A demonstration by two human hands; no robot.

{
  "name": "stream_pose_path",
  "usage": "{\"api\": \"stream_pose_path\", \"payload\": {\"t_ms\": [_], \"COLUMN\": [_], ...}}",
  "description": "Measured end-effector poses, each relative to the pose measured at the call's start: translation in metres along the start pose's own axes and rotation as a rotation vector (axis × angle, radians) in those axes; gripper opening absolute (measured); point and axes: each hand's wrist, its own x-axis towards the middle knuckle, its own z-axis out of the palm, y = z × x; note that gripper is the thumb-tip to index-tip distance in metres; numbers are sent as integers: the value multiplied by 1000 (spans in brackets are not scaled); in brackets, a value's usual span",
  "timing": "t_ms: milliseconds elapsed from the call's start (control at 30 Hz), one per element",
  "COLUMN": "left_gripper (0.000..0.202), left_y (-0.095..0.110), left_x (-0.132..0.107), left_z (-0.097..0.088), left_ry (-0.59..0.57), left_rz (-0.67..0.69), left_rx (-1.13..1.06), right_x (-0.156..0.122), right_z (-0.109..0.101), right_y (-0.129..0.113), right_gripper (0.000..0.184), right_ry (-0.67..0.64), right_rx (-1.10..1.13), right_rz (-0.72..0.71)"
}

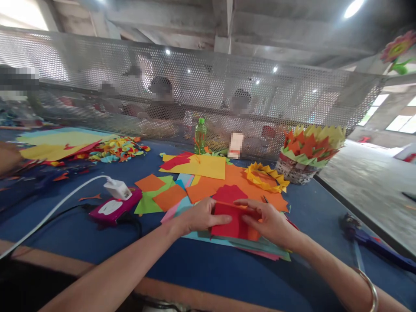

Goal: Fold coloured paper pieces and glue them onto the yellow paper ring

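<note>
Watching remotely, I see left hand (205,215) and right hand (264,219) pinching the red paper (226,230) from opposite sides over stacked sheets (227,244), seemingly to keep it steady

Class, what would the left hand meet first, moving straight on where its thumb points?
Past the red paper it holds, the left hand would likely meet the right hand, though depth is unclear.

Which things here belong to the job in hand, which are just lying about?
In the job: red paper, in left hand and right hand; probably yellow paper, orange paper.
Apparently just lying about: bottle, power strip, charger.
</note>
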Motion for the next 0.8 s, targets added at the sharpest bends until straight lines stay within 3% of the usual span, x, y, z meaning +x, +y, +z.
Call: {"api": "stream_pose_path", "payload": {"t_ms": [333,600,700,800], "left_gripper": [27,38,43,35], "left_y": [15,-1,-9,-13], "left_x": [-4,0,3,5], "left_z": [8,2,-5,-15], "left_ry": [18,63,130,193], "left_rz": [54,-61,-63,-71], "left_rx": [69,-65,-150,-195], "right_x": [-5,3,11,13], "right_z": [1,-3,-13,-30], "right_y": [-8,6,16,22], "right_gripper": [47,40,48,47], "right_ry": [-40,-1,19,41], "right_rx": [44,55,48,-47], "right_rz": [-6,48,97,149]}}
